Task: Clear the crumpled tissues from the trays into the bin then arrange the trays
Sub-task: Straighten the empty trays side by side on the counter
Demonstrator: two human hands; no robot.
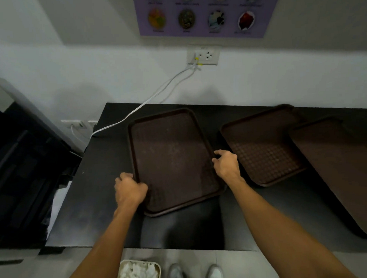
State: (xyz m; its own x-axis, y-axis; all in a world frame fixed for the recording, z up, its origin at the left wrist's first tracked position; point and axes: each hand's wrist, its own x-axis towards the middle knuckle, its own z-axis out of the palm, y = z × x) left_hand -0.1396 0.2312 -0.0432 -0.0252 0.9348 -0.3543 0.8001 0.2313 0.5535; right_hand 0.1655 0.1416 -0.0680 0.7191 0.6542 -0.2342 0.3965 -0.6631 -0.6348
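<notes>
A dark brown tray (173, 158) lies on the black table (110, 203), and a second rim showing under its near edge suggests another tray beneath it. My left hand (129, 189) grips its left rim near the front corner. My right hand (227, 164) grips its right rim. Two more brown trays lie to the right: a middle tray (264, 148) and a far right tray (333, 169) that overlaps it. No tissues lie on any tray. A beige bin (139, 272) on the floor below the table holds crumpled white tissues.
A white cable (136, 110) runs from a wall socket (203, 56) across the table's back left corner. A dark cabinet or machine (23, 165) stands left of the table. My shoes (195, 273) stand on the floor beside the bin.
</notes>
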